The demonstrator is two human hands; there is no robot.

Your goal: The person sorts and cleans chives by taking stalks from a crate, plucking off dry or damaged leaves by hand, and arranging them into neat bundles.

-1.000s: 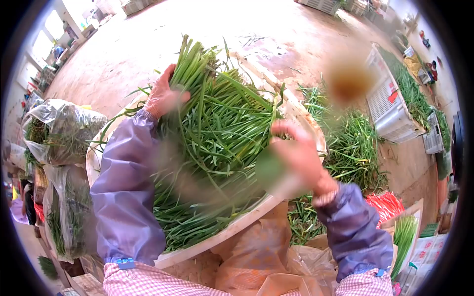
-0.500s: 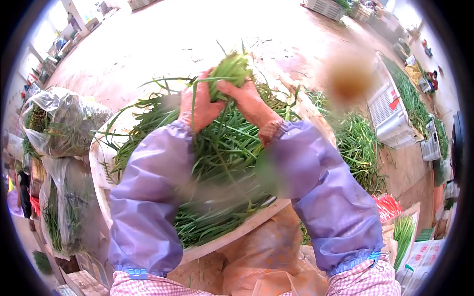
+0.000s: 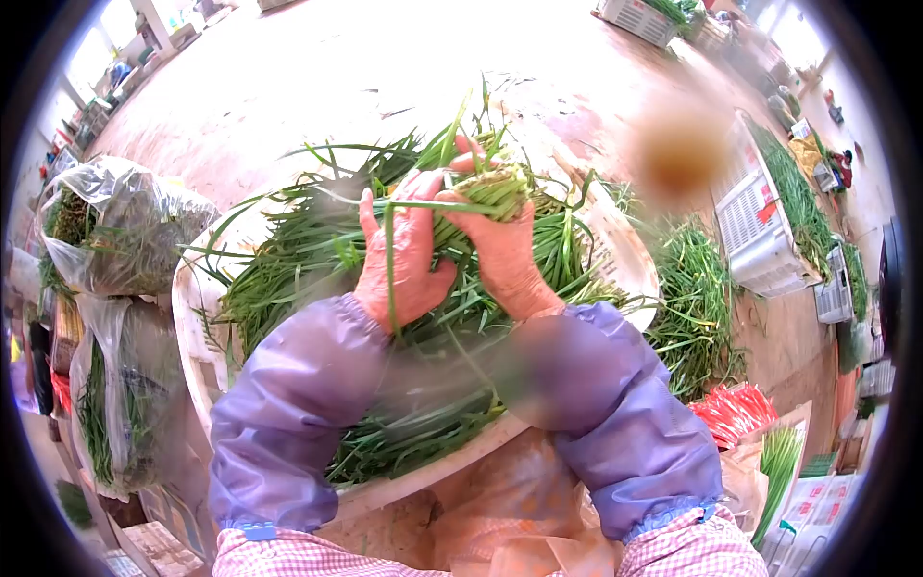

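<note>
Evidently the fingers of the right hand (image 3: 508, 255) are curled closed around a thick bunch of green stalks (image 3: 500, 190), the thumb laid across its near side and the pale ends pointing up and away to the right. The left hand (image 3: 409, 262) lies against the bunch from the other side, back of the hand upward, fingers fairly straight and the thumb apart from them; whether it grips any stalks or only presses on them I cannot tell. One long leaf (image 3: 389, 255) is bent across the bunch and hangs down over the left hand.

The bunch is held above a white tub (image 3: 195, 361), over a heap of loose greens (image 3: 317, 226) with leaves trailing over the rim. My reading is that the step in hand is gathering the handful and evening its ends. The next move would call for a firm right-hand hold, with the left free to tuck in or draw out the stray leaf without loosening the rest.

Purple sleeves (image 3: 288, 399) cover both forearms. Beyond the tub, more greens (image 3: 697, 308) lie on the floor to the right, near a white crate (image 3: 760, 236) and some red strips (image 3: 735, 412); filled clear bags (image 3: 130, 236) stand to the left.
</note>
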